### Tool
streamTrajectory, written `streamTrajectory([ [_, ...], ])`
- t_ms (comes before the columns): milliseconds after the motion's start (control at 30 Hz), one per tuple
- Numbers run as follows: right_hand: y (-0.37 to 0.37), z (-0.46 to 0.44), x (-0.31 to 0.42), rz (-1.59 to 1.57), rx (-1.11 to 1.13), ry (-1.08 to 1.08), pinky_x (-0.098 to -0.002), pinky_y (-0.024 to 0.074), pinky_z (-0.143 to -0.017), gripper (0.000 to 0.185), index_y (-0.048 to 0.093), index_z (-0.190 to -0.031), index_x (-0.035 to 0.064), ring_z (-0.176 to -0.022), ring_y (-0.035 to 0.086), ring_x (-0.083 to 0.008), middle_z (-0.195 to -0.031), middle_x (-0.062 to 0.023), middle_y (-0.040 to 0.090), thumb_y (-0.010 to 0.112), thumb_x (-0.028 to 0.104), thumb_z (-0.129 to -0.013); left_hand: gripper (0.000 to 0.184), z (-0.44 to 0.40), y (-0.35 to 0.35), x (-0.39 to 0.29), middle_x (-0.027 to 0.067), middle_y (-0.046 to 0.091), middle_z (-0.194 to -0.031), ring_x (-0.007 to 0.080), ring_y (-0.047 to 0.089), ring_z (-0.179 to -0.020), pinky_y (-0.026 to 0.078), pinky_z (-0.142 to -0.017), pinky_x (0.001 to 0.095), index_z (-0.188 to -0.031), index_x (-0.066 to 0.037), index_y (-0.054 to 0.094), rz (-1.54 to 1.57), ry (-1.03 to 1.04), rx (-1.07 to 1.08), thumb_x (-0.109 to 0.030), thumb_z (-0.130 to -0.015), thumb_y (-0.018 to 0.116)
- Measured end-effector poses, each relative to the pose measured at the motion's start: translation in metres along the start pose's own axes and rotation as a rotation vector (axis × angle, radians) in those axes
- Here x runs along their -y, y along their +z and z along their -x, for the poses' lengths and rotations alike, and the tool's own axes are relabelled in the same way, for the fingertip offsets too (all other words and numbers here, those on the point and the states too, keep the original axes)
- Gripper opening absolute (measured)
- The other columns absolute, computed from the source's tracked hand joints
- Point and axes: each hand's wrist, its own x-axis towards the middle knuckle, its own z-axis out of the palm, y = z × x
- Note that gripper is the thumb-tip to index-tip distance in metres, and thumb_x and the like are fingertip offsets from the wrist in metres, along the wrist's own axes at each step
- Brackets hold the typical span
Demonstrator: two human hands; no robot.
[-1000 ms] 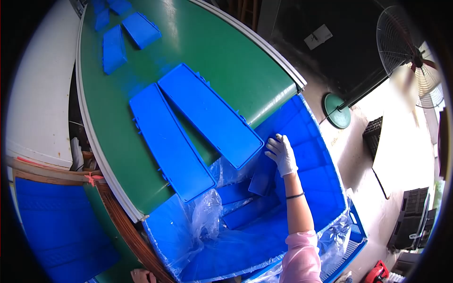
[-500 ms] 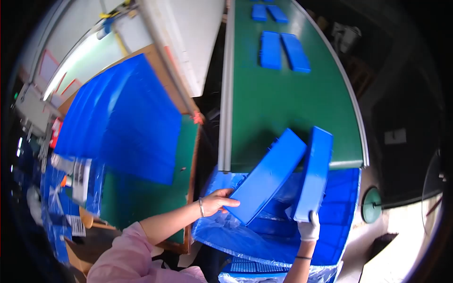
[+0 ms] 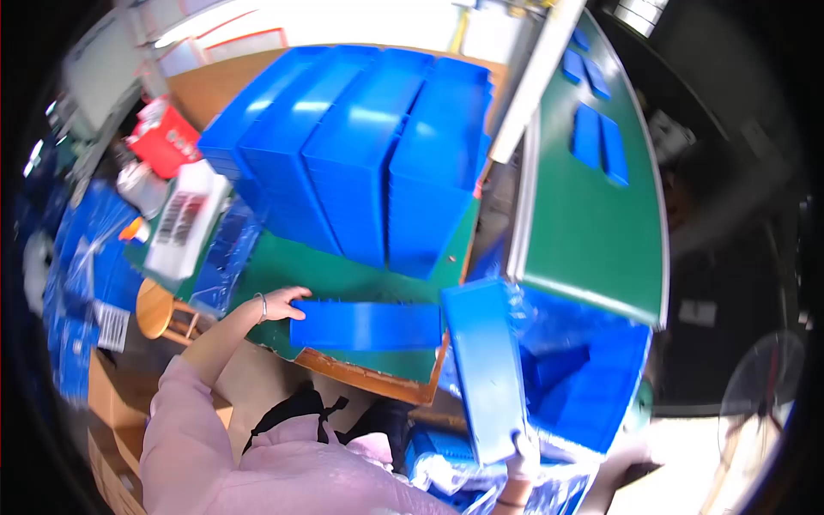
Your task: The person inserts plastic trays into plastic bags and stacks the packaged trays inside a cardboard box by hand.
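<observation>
My bare left hand (image 3: 286,305) grips the left end of a blue tray (image 3: 367,326), which lies lengthwise across the green tabletop near its front edge. Gloved in white, my right hand (image 3: 522,457) holds the lower end of a second blue tray (image 3: 485,371). That tray is tilted upright between the table corner and the plastic-lined blue bin (image 3: 605,390). Tall stacks of blue trays (image 3: 356,146) stand at the back of the green table (image 3: 322,270).
A green conveyor (image 3: 592,240) carries several blue pieces at its far end. A wooden stool (image 3: 154,309), a red bag (image 3: 163,139) and a white box with a barcode (image 3: 184,221) are at the left. A fan (image 3: 762,378) stands at the right.
The view has swung left to the table. Both trays have left the conveyor end; the left one is now over the tabletop, the right one beside the table corner.
</observation>
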Motion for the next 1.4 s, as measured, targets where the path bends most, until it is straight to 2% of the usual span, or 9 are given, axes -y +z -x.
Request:
streamTrajectory([
  [33,0.020,0.010,-0.007,0.059,-0.022,0.041,-0.0251,0.0405,-0.076,0.031,0.052,-0.101,-0.0067,-0.081,0.051,-0.0132,-0.091,-0.0076,0.057,0.051,0.011,-0.076,0.042,-0.002,0.006,0.002,0.0093,0.054,-0.101,0.0210,0.051,-0.090,0.044,-0.071,0.0329,-0.106,-0.006,0.053,-0.475,0.235,-0.348,-0.015,-0.067,0.065],
  [100,0.078,0.032,-0.006,0.154,0.017,-0.005,-0.0240,0.0397,-0.077,0.031,0.053,-0.102,-0.0058,-0.082,0.050,-0.0120,-0.091,-0.0063,0.057,0.056,0.012,-0.077,0.034,0.016,0.000,-0.044,0.0123,0.054,-0.095,0.0281,0.052,-0.088,0.042,-0.078,0.0381,-0.099,-0.004,0.056,-0.428,0.547,-0.633,-0.011,-0.066,0.063],
  [267,0.196,0.088,-0.054,0.190,-0.058,-0.049,-0.0243,0.0397,-0.078,0.040,0.051,-0.106,-0.0058,-0.083,0.051,-0.0112,-0.094,-0.0065,0.057,0.062,0.018,-0.076,0.025,0.082,0.009,-0.083,0.0103,0.055,-0.098,0.0247,0.055,-0.088,0.046,-0.075,0.0348,-0.092,0.000,0.059,-0.107,1.299,-0.398,-0.004,-0.068,0.062],
  [833,0.330,0.227,-0.114,0.254,-0.240,-0.091,-0.0209,0.0423,-0.054,0.039,0.053,-0.103,-0.0053,-0.064,0.053,-0.0094,-0.079,-0.0041,0.057,0.059,0.023,-0.077,0.008,0.155,-0.018,-0.012,0.0072,0.048,-0.071,0.0183,0.050,-0.064,0.042,-0.054,0.0273,-0.067,-0.002,0.053,-0.430,1.777,-0.423,-0.003,-0.060,0.057],
  [967,0.341,0.253,-0.146,0.093,-0.307,-0.064,-0.0201,0.0421,-0.053,0.039,0.053,-0.103,-0.0044,-0.063,0.053,-0.0082,-0.077,-0.0029,0.056,0.059,0.024,-0.078,0.017,0.203,-0.003,0.020,0.0038,0.040,-0.063,0.0164,0.046,-0.059,0.039,-0.054,0.0283,-0.059,-0.007,0.045,-0.325,1.979,-0.064,-0.013,-0.060,0.061],
  [1100,0.359,0.290,-0.164,-0.075,-0.375,-0.113,-0.0179,0.0428,-0.053,0.032,0.052,-0.101,-0.0025,-0.063,0.055,-0.0070,-0.081,-0.0029,0.058,0.058,0.022,-0.080,0.021,0.266,-0.010,0.076,0.0026,0.041,-0.062,0.0149,0.046,-0.061,0.037,-0.057,0.0276,-0.060,-0.009,0.046,-0.396,1.695,0.291,-0.020,-0.068,0.062],
  [1167,0.356,0.299,-0.194,-0.150,-0.344,-0.176,-0.0208,0.0449,-0.062,0.034,0.051,-0.103,-0.0027,-0.071,0.056,-0.0089,-0.086,-0.0041,0.058,0.058,0.021,-0.080,0.009,0.259,-0.018,0.080,0.0064,0.046,-0.078,0.0198,0.048,-0.072,0.039,-0.065,0.0329,-0.075,-0.007,0.054,-0.277,1.412,-0.040,-0.012,-0.071,0.059],
  [1233,0.367,0.307,-0.202,-0.246,-0.322,-0.205,-0.0237,0.0446,-0.072,0.034,0.050,-0.105,-0.0032,-0.079,0.055,-0.0111,-0.091,-0.0055,0.058,0.057,0.020,-0.080,0.034,0.253,-0.038,0.075,0.0105,0.046,-0.101,0.0263,0.050,-0.085,0.040,-0.072,0.0369,-0.102,-0.003,0.048,-0.062,1.194,-0.169,-0.013,-0.072,0.060],
  [1400,0.399,0.299,-0.226,-0.047,-0.284,-0.246,-0.0216,0.0409,-0.071,0.034,0.049,-0.105,-0.0024,-0.078,0.050,-0.0077,-0.089,-0.0019,0.055,0.059,0.016,-0.078,0.057,0.243,-0.047,0.077,0.0109,0.046,-0.112,0.0157,0.048,-0.102,0.042,-0.085,0.0286,-0.121,-0.004,0.027,1.026,0.510,0.454,-0.014,-0.078,0.063],
])
